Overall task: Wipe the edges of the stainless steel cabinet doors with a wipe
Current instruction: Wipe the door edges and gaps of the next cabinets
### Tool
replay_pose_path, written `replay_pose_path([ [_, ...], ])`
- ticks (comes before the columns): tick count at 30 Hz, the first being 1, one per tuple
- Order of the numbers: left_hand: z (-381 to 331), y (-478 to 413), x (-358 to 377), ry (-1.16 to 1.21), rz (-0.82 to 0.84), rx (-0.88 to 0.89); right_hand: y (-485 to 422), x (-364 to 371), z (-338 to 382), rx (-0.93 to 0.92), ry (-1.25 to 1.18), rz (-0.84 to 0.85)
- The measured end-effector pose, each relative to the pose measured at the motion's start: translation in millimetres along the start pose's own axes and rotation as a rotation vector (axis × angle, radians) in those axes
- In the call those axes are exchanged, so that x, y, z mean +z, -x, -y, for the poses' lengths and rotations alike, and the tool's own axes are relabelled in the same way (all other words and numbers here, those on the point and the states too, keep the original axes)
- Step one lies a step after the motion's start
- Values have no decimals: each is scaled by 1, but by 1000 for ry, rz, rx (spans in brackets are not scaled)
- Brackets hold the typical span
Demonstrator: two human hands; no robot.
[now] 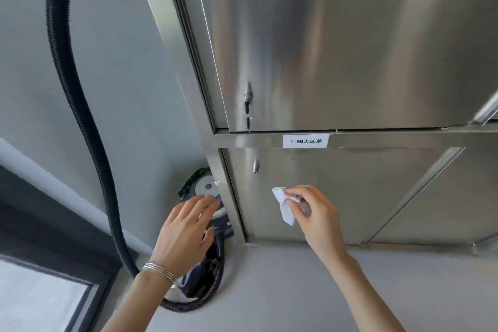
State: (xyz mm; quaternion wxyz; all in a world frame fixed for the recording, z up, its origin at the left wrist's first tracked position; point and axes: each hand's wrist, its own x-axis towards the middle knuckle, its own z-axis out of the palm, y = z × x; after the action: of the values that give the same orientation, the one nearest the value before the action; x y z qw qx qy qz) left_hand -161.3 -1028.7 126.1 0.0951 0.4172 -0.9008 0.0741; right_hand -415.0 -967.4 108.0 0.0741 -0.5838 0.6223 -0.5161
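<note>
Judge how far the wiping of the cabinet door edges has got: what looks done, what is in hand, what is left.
Done: no edge shows as wiped; the steel gives no clue. In hand: the right hand pinches the crumpled wipe before the lower door, near its left edge; contact is unclear. The left hand is open beside the frame. Left: seemingly all edges of the lower door and upper door.

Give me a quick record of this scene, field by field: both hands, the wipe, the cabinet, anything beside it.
right hand: pinches the wipe, in front of the lower door
left hand: open, holds nothing, near the cabinet frame
wipe: white, crumpled; contact with door unclear
label: white, on the rail between upper door and lower door
hose: black, corrugated, curving down the wall beside the cabinet frame
</note>
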Motion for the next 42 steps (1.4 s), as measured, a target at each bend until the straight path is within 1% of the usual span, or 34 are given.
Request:
replay_pose_path([
  [3, 43, -14, 5, -12, 1, 65, -17, 45, 19, -42, 6, -51],
  [5, 60, -25, 19, -2, -42, 101, -23, 74, 21, -29, -8, -76],
  [9, 84, -42, 64, 37, -144, 185, -20, 127, 3, 39, -46, -183],
  [12, 98, -57, 108, 20, -217, 210, -27, 160, -26, 4, -43, -228],
  [14, 105, -69, 138, 2, -278, 205, -36, 180, -43, -65, -23, -298],
  [20, 112, -102, 218, -12, -491, 184, -58, 235, -83, -365, 52, -459],
  [25, 121, -126, 257, -53, -717, 240, -82, 259, -105, -575, 89, -613],
  [27, 127, -134, 267, -99, -783, 257, -93, 264, -107, -625, 78, -708],
  [29, 131, -141, 276, -147, -846, 258, -104, 268, -105, -668, 53, -769],
  [31, 134, -148, 284, -184, -900, 257, -113, 272, -103, -721, 131, -781],
  [35, 138, -160, 294, -190, -980, 277, -118, 274, -109, -805, 405, -775],
  [39, 140, -166, 296, -210, -1028, 294, -101, 276, -128, -810, 589, -657],
  [42, 143, -166, 293, -239, -1036, 307, -98, 272, -126, -827, 654, -582],
])
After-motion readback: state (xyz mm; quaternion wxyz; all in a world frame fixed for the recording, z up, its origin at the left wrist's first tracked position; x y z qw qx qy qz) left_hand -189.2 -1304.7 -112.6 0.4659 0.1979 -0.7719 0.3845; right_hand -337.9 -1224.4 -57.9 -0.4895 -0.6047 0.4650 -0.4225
